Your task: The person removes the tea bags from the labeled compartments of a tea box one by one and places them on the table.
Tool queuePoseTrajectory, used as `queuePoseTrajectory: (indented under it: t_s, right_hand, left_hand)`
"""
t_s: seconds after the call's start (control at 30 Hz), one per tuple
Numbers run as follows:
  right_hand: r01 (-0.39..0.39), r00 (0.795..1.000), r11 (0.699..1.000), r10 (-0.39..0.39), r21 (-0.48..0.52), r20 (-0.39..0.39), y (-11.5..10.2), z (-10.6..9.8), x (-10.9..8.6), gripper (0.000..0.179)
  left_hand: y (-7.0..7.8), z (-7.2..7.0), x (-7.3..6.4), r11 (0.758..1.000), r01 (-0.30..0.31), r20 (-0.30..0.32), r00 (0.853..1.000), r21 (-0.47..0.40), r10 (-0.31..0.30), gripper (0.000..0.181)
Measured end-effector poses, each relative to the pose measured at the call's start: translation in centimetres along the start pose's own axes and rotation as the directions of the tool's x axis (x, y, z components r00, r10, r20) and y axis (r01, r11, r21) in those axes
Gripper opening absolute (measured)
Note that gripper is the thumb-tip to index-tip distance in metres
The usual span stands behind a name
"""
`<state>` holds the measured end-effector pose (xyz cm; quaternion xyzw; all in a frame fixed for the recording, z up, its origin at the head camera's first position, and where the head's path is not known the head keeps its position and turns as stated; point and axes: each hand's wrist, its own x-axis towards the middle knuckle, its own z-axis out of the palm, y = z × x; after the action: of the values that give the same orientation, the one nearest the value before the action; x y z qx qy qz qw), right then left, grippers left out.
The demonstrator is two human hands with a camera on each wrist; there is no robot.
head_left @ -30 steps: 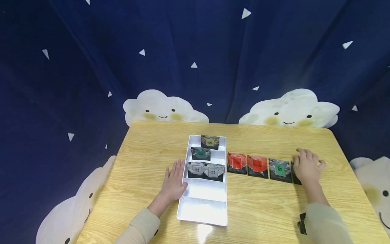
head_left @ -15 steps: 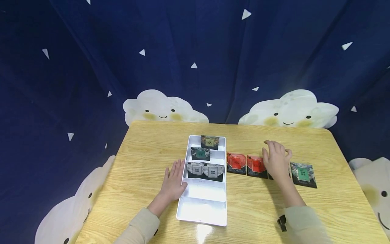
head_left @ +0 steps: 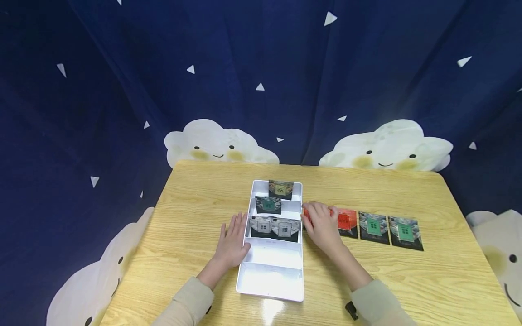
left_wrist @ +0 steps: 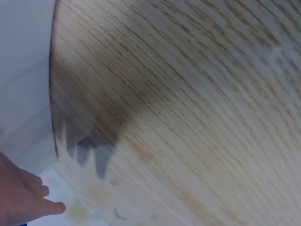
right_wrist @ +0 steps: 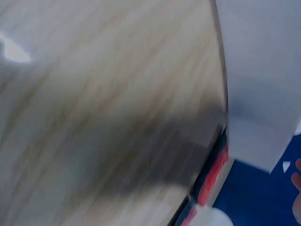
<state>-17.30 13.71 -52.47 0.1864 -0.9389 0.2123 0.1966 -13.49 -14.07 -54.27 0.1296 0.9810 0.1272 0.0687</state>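
Observation:
My left hand (head_left: 231, 244) lies with straight fingers along the left side of a white compartment tray (head_left: 269, 280). In the left wrist view only its fingertips and edge show at the lower left. My right hand (head_left: 324, 226) hovers, fingers bent downward, over the red sachet (right_wrist: 214, 172) nearest the tray's right wall. That sachet lies flat and is mostly covered by the hand in the head view. Beside it lies a second red sachet (head_left: 348, 221). Inside the tray stand a yellow-label sachet (head_left: 280, 189), a green-label sachet (head_left: 268, 205) and two silver-grey sachets (head_left: 284, 230).
Two green-label sachets (head_left: 373, 227) continue the row to the right on the wooden table (head_left: 187, 190). The tray's two nearest compartments hold nothing. A dark blue curtain (head_left: 244, 68) with clouds hangs behind the table.
My right hand has moved left along the row, from the rightmost sachet to the red one by the tray, uncovering the green-label sachets. The left hand has stayed still.

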Motion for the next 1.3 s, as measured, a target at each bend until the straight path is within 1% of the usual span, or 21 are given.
queuePoseTrajectory:
  t_s: [0.17,0.27,0.37,0.43,0.57,0.67,0.77,0.9,1.13,1.2,1.3]
  right_hand:
    - [0.073,0.996,0.997,-0.072,-0.014,0.058,-1.6,1.2,-0.1,0.024]
    - [0.094,0.991,0.995,-0.090,-0.027,0.103,-2.2,1.7,0.0,0.024]
    - [0.106,0.987,0.993,-0.098,-0.054,0.128,-2.6,2.2,0.2,0.023]
    - [0.118,0.986,0.991,-0.109,-0.065,0.124,-2.8,2.4,0.3,0.022]
    - [0.143,0.987,0.986,-0.136,-0.085,0.088,-3.1,2.7,0.5,0.018]
    - [0.157,0.986,0.984,-0.151,-0.090,0.069,-3.2,2.9,0.6,0.014]
    - [0.161,0.985,0.982,-0.153,-0.102,0.080,-3.2,3.0,0.6,0.013]
    - [0.156,0.984,0.981,-0.144,-0.115,0.103,-3.2,3.1,0.6,0.016]
    - [0.118,0.985,0.986,-0.101,-0.118,0.141,-3.3,3.0,0.7,0.034]
    - [0.105,0.986,0.988,-0.088,-0.118,0.143,-3.3,3.0,0.8,0.034]
    - [0.089,0.990,0.990,-0.075,-0.110,0.118,-3.3,3.2,0.9,0.027]
  left_hand:
    - [0.0,0.0,0.0,1.000,0.000,0.008,1.000,-0.001,0.000,0.076]
    - [0.0,0.0,0.0,1.000,-0.001,0.004,1.000,-0.004,0.001,0.076]
    - [0.0,0.0,0.0,1.000,0.001,0.004,1.000,-0.001,-0.001,0.076]
    - [0.0,0.0,0.0,1.000,0.003,0.005,1.000,0.004,-0.003,0.076]
    - [-0.1,0.2,0.1,1.000,0.009,0.008,1.000,0.006,-0.009,0.076]
    - [-0.1,0.2,0.1,1.000,0.011,0.004,1.000,-0.006,-0.011,0.076]
    - [-0.1,0.2,0.1,1.000,0.012,0.004,1.000,-0.004,-0.012,0.077]
    - [-0.1,0.3,0.1,1.000,0.005,-0.002,1.000,-0.004,-0.005,0.077]
    - [-0.1,0.3,0.0,1.000,0.006,-0.003,1.000,-0.008,-0.006,0.077]
    - [0.0,0.2,0.0,1.000,0.009,-0.001,1.000,-0.008,-0.009,0.077]
    - [0.0,0.2,0.0,1.000,0.011,-0.001,1.000,-0.008,-0.011,0.077]
